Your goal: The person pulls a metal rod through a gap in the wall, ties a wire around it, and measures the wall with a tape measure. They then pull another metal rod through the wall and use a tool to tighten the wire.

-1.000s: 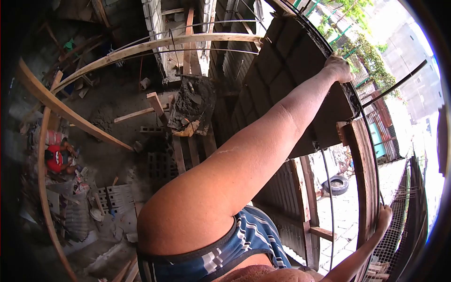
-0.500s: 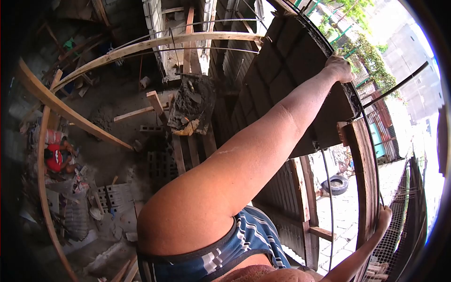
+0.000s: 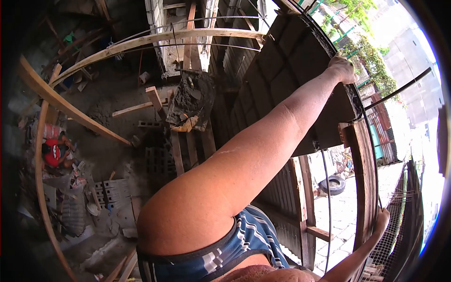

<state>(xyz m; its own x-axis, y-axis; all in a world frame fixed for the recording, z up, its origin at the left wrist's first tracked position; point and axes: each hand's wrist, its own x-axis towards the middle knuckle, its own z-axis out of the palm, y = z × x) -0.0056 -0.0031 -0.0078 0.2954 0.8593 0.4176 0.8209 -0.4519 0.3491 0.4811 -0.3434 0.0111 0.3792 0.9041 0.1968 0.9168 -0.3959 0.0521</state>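
tire (image 3: pixel 332 185) on pale paving (image 3: pixel 344 211) | red-shirted person (image 3: pixel 53 153) at far left | foliage (image 3: pixel 378 70), upper right

board (image 3: pixel 203 122): dark mortar mix (image 3: pixel 190 94), yellowish item (image 3: pixel 187 124) | floor (image 3: pixel 101 157): hollow blocks (image 3: pixel 121 193) | paved ground (image 3: pixel 322 239): tyre (image 3: pixel 335 185)

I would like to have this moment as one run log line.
left hand: curled over edge of block wall | right hand: at wooden post, grip unclear | board with grey mix: untouched
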